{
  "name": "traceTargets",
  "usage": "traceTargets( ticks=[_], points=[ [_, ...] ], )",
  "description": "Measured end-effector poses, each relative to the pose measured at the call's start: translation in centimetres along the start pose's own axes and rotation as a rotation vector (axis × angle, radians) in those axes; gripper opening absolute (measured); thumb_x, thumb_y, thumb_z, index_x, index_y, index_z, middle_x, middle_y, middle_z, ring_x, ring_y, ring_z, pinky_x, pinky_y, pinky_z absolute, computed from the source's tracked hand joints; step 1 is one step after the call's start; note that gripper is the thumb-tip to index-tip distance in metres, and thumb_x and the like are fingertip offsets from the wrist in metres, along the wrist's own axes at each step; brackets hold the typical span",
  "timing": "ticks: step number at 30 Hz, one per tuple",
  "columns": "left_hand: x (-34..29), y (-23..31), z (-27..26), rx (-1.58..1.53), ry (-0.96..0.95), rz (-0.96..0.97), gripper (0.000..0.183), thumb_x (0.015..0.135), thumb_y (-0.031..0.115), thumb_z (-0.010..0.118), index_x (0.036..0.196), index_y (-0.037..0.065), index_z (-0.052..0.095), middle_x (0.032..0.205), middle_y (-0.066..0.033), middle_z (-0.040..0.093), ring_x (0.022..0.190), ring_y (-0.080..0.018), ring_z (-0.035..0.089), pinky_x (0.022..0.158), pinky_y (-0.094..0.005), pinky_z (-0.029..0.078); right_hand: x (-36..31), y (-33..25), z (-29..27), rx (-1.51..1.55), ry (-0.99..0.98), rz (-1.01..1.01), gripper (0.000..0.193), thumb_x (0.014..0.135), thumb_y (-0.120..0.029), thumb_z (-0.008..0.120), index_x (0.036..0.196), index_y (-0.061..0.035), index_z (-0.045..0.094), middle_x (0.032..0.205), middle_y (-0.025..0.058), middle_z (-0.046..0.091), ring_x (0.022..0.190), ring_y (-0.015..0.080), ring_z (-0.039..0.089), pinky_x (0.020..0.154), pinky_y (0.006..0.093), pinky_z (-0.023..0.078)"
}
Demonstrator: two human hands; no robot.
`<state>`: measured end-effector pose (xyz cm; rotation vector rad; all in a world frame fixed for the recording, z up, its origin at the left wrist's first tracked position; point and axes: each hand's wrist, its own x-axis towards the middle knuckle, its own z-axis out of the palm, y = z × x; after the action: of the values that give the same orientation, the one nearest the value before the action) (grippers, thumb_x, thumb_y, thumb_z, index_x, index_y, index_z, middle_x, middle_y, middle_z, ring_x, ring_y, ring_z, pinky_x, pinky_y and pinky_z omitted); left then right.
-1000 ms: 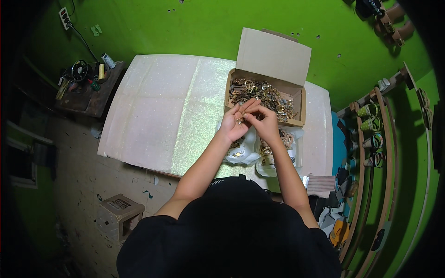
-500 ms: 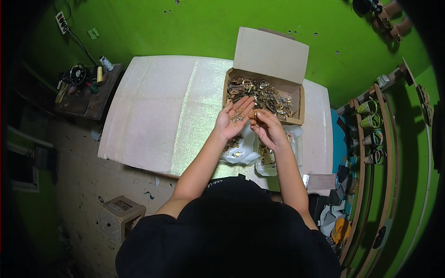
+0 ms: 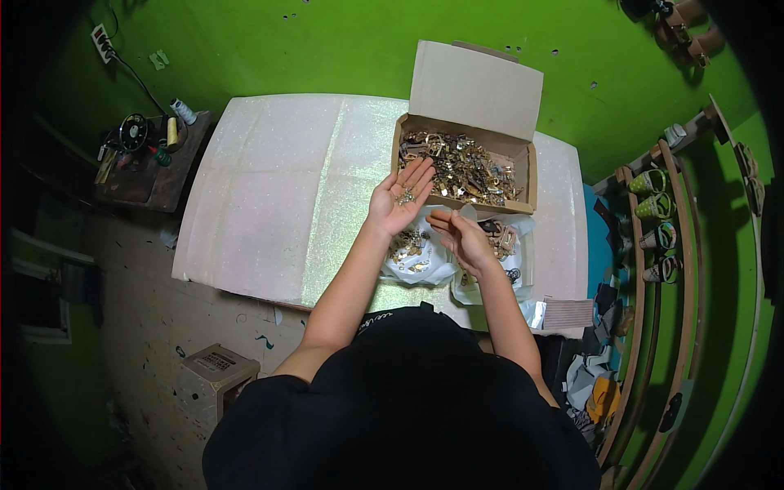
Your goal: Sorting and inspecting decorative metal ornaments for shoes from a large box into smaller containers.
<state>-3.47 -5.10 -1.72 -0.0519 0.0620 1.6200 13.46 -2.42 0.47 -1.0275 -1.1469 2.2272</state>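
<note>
My left hand point(image 3: 389, 211) is palm up in front of the cardboard box point(image 3: 476, 84), its fingers stretched out. A few small shiny metal pieces point(image 3: 406, 196) rest on that palm. To its right, my right hand point(image 3: 467, 240) has its fingers extended toward the left, with nothing visible in them. Many gold and dark metal fittings point(image 3: 469, 167) fill much of the box, whose lid stands up at the back. Below my hands lie a white plastic bag point(image 3: 437, 273) with metal pieces in it and a pale plastic-lined container point(image 3: 523, 282) with more fittings, partly covered by my right arm.
The table has a shimmering whitish cover point(image 3: 269, 188). At far left, a small dark table point(image 3: 135, 186) carries thread spools. On the right, a wooden rack point(image 3: 639, 327) holds sandals, with scraps point(image 3: 584, 380) heaped beside it. A brown box-like stool point(image 3: 216, 371) stands on the floor.
My right hand has moved apart from my left palm, down and right, and its pinched fingers have straightened. My left hand has shifted slightly left and up, metal pieces still on it.
</note>
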Motion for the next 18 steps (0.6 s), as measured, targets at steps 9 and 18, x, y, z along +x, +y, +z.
traceTargets(
  ticks=[9, 18],
  points=[
    [-0.2, -0.9, 0.6, 0.037, -0.003, -0.021, 0.044, 0.093, 0.026, 0.021, 0.123, 0.001, 0.038, 0.130, -0.0135, 0.038, 0.122, -0.0243, 0.033, 0.100, -0.0362, 0.030, 0.2, -2.4, -0.2, -0.844, 0.043, -0.373, 0.027, 0.082, -0.015, 0.050, 0.105, -0.0026, 0.056, 0.098, 0.0123, 0.058, 0.083, 0.0208, 0.056, 0.075, 0.0299, 0.043],
    [-0.3, -2.9, 1.3, 0.199, 0.084, -0.064, 0.046, 0.092, 0.029, 0.021, 0.124, 0.001, 0.038, 0.127, -0.0113, 0.042, 0.115, -0.0228, 0.041, 0.096, -0.0353, 0.032, 0.0, -4.7, 3.0, -1.529, 0.092, -0.987, 0.028, 0.062, -0.012, 0.067, 0.090, -0.0138, 0.063, 0.086, 0.0058, 0.050, 0.084, 0.0227, 0.049, 0.068, 0.0355, 0.036]
  ],
)
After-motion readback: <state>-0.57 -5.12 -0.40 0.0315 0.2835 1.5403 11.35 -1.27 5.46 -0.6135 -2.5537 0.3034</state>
